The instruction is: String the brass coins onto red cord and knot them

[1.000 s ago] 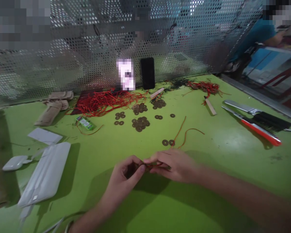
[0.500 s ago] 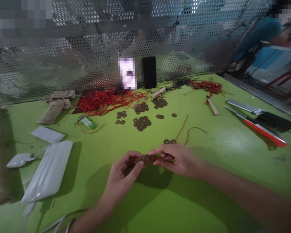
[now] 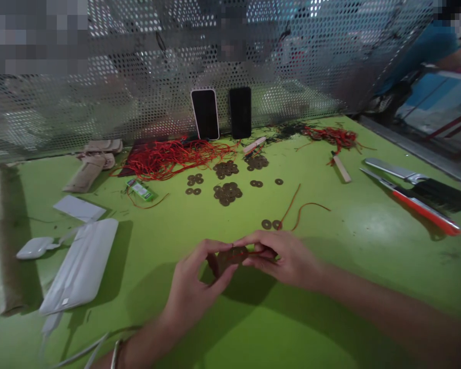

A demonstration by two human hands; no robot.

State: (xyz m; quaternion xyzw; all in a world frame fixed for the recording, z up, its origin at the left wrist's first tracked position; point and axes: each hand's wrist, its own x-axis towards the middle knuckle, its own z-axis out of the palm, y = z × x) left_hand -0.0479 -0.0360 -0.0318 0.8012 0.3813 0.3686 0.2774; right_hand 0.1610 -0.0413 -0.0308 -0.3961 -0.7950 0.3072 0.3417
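Between my two hands, a little above the green table (image 3: 284,328), are overlapping bronze-coloured holed coins (image 3: 236,254) with a red cord through them. My left hand (image 3: 200,279) pinches the coins' left side between thumb and fingers. My right hand (image 3: 280,256) is closed on their right edge and on the red cord (image 3: 256,252), partly hidden in its fingers. Just beyond the right hand lie two loose holed coins (image 3: 266,224), with loose cord ends (image 3: 311,204) stretching away over the table.
Several coin piles (image 3: 227,193) lie mid-table, behind them a heap of red cords (image 3: 172,158). Two phones (image 3: 205,114) lean on a perforated metal screen (image 3: 138,102). A white power bank (image 3: 80,266) is at left; a red-handled pointed tool (image 3: 422,205) and a black brush (image 3: 441,193) at right.
The coins between my hands have turned, so their flat faces show more. My left fingers have spread wider around them. The white-framed phone's screen has gone from bright to dark.
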